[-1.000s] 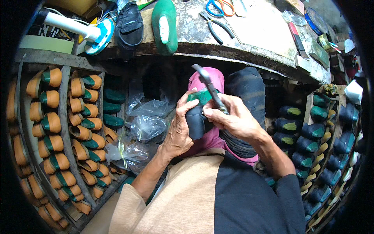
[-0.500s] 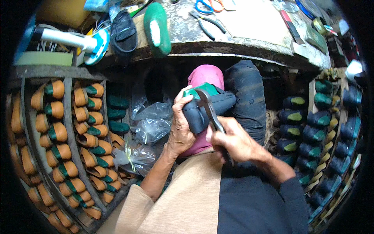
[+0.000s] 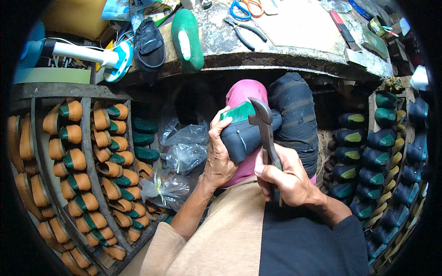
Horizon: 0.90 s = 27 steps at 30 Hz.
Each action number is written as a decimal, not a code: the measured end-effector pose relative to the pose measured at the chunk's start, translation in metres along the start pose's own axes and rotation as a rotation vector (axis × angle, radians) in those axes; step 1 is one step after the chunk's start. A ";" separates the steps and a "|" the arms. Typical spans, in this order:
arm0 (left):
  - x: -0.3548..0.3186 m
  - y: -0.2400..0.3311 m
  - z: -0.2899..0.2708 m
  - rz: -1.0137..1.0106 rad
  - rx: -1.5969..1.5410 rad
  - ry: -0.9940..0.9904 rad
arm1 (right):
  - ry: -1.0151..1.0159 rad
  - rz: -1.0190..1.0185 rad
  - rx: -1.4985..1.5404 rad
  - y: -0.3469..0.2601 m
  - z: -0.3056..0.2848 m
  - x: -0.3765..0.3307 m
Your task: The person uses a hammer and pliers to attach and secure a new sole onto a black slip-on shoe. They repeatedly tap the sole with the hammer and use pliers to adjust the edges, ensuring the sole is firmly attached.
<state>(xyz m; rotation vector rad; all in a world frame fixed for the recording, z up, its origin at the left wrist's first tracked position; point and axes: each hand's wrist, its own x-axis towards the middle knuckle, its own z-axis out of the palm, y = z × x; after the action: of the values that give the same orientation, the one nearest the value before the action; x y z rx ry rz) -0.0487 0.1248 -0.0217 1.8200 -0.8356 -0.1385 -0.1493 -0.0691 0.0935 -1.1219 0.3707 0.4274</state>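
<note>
My left hand [image 3: 219,156] grips a dark shoe upper [image 3: 244,137] stretched over a green last [image 3: 238,112], held over my lap against a pink cloth [image 3: 243,94]. My right hand [image 3: 285,177] is closed around the handles of metal lasting pincers [image 3: 265,131]. The pincers' jaws sit at the top edge of the upper, next to the green last. A dark padded roll [image 3: 294,115] lies just right of the shoe.
A worn workbench [image 3: 294,34] ahead carries pliers [image 3: 241,31], scissors [image 3: 251,6], a green last [image 3: 188,39] and a black upper [image 3: 148,45]. Tan shoes on lasts [image 3: 73,156] fill racks at left; dark ones [image 3: 382,152] at right. Clear plastic bags [image 3: 182,154] lie between.
My right hand slid down the pincers' handles toward me and the jaws came to the shoe's top edge. The shoe turned slightly in my left hand.
</note>
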 end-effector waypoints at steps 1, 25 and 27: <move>0.001 0.001 0.000 0.000 0.027 -0.010 | -0.031 0.021 0.065 0.003 -0.002 -0.005; -0.031 0.064 0.013 -0.931 -1.260 -0.164 | 0.381 0.039 -0.038 0.111 -0.086 -0.019; -0.015 0.029 0.033 -1.037 -1.670 -0.245 | 0.434 -0.013 -0.054 0.115 -0.087 -0.020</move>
<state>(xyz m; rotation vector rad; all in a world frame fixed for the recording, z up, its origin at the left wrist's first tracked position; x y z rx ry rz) -0.0894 0.1024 -0.0145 0.4082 0.2773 -1.2868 -0.2313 -0.1090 -0.0203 -1.2688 0.7345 0.1785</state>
